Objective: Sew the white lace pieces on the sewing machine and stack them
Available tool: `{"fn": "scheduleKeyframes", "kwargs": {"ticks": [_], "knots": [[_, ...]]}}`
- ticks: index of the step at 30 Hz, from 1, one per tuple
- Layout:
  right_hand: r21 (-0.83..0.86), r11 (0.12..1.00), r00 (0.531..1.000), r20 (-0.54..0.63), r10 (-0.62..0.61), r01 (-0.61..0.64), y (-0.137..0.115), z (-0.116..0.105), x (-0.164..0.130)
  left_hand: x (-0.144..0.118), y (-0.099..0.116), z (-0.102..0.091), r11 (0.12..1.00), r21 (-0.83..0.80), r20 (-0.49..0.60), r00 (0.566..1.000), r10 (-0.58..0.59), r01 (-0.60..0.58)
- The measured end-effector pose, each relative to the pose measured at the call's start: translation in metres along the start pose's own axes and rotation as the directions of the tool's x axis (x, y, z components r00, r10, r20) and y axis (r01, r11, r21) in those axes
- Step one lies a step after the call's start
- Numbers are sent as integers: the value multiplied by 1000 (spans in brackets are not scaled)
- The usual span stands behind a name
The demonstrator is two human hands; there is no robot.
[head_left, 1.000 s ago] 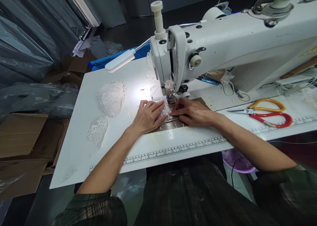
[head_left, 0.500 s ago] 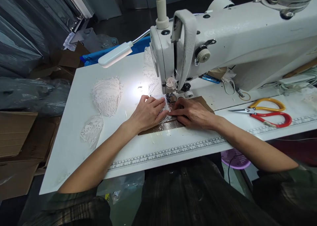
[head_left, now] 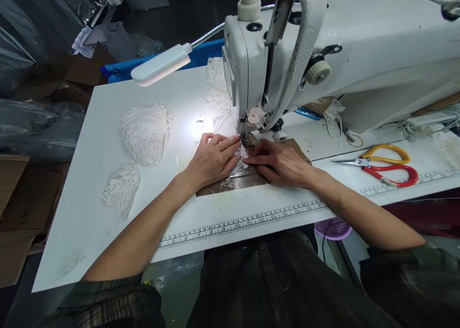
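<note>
Fingers of both hands lie flat and spread, gripping nothing: left hand [head_left: 212, 159] and right hand [head_left: 282, 162] press white lace [head_left: 244, 154] at the presser foot. Nearest, a printed ruler [head_left: 244, 222] lines the white table [head_left: 100, 184] edge, its numbers too small to read. Bare tabletop opens leftward before the lace pile [head_left: 145, 134]. Scissors [head_left: 386, 164] rest right; sewing machine [head_left: 352, 54] rises behind.

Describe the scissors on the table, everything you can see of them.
The scissors lie flat on the white table, to the right of the right hand, in front of the sewing machine. One handle loop is yellow, the other red, both glossy; the thin metal blades are closed and point left. No hand touches them.
</note>
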State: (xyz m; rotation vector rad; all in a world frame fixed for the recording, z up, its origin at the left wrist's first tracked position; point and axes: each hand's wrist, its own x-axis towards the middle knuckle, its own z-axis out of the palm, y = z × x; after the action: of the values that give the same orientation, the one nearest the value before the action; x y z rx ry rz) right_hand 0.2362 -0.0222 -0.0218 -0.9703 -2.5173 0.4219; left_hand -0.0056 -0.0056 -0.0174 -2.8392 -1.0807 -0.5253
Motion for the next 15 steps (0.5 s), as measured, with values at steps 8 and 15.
{"fn": "scheduleKeyframes", "kwargs": {"ticks": [8,15], "knots": [[-5,1000,1000,-11,-6,6,-1,0,0,0,-1,1,1000,-1,1,1000,-7,7],[-4,1000,1000,-10,-25,25,-3,-2,1,-1,-1,-1,1000,-18,24,1000,1,-1]]}}
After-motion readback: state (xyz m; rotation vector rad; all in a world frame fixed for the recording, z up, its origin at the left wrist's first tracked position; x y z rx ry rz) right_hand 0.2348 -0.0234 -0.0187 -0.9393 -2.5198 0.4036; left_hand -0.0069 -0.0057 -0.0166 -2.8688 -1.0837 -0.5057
